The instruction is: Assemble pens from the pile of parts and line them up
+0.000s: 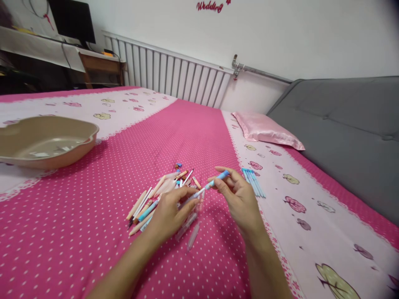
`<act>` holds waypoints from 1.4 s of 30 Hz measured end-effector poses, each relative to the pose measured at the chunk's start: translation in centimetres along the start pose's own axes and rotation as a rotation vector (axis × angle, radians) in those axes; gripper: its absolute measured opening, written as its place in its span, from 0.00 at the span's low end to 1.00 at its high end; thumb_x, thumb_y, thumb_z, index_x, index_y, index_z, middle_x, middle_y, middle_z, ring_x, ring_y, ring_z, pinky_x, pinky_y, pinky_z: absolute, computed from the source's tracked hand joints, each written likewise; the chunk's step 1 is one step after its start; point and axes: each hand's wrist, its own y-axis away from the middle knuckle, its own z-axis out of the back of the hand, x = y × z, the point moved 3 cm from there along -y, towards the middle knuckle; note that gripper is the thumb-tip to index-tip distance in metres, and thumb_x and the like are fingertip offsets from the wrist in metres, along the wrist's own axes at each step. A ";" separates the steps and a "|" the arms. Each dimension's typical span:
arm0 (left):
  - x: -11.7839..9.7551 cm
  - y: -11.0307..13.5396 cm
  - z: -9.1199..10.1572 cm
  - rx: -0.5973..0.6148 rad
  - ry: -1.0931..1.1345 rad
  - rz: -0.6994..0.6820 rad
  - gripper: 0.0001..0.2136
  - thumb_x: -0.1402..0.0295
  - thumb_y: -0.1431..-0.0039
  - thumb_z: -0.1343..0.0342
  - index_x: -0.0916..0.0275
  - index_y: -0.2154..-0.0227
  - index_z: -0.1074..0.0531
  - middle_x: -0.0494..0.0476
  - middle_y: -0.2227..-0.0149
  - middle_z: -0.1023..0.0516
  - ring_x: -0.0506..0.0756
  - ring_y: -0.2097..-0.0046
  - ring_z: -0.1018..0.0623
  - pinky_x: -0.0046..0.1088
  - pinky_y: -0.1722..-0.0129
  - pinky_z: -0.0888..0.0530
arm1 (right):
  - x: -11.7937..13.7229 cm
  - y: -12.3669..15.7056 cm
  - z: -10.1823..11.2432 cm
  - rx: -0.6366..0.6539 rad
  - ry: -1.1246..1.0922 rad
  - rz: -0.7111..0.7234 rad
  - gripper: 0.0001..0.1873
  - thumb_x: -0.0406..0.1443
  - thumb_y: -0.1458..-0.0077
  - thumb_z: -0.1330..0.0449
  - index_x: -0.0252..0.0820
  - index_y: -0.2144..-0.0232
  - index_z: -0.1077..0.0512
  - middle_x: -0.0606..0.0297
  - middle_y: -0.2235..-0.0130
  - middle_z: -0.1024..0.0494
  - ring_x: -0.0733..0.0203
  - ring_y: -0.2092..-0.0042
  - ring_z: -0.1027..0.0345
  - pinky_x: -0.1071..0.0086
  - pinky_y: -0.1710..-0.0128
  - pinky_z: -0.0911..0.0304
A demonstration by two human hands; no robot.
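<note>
My right hand (240,201) pinches a blue pen cap (222,175) between thumb and fingers, over the pink bedspread. A thin white pen refill (201,192) runs from its lower end toward my left hand (168,212). The fingers of that left hand are closed on a pale pen barrel (190,199), partly hidden by them. Beneath and left of the left hand lies a loose pile of pen parts, with peach barrels (136,205), a blue barrel (147,211) and thin refills. Clear barrels (193,236) lie just below the hands. Several blue pens (254,183) lie side by side right of my right hand.
A beige plastic basin (75,155) with small white pieces inside stands at the left on the bed. A pink pillow (266,131) rests against the grey headboard (346,124). A radiator (168,68) lines the wall, and a monitor (73,20) stands on a desk.
</note>
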 end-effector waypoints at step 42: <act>0.7 0.2 0.1 -0.030 0.162 0.048 0.13 0.64 0.44 0.47 0.62 0.57 0.29 0.51 0.72 0.24 0.50 0.70 0.27 0.24 0.70 0.33 | -0.8 0.4 -2.0 0.122 -0.056 -0.072 0.18 0.41 0.47 0.41 0.44 0.54 0.35 0.66 0.69 0.26 0.62 0.65 0.32 0.66 0.60 0.38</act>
